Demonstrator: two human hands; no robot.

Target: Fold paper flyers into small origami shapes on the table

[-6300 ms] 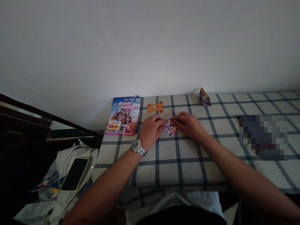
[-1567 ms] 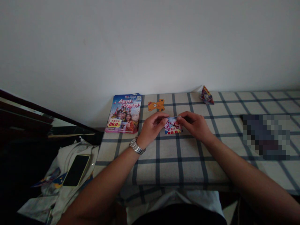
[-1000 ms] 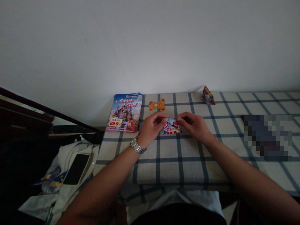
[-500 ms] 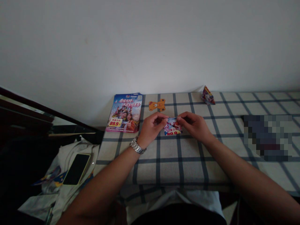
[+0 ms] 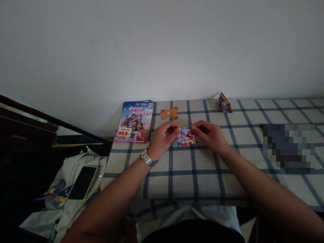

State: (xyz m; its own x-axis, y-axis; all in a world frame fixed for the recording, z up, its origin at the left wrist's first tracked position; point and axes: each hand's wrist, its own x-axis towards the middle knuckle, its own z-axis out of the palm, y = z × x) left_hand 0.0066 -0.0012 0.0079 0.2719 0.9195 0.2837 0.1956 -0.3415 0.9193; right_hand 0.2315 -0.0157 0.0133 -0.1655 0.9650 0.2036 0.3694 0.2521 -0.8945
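Small folded colour-printed paper flyer [image 5: 186,137] lies crosswise between both hands toward the checked desk's [image 5: 192,172] far edge, left hand [image 5: 163,139] and right hand [image 5: 211,135] fingers each pinching a top corner.

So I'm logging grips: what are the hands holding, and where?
Both hands, left and right, pinch the folded flyer piece by its top corners.

A pixelated patch [image 5: 288,148] hides whatever lies on the right of the table [image 5: 192,179]. The fingers [image 5: 177,127] cover the folded leaflet's [image 5: 186,138] upper corners.
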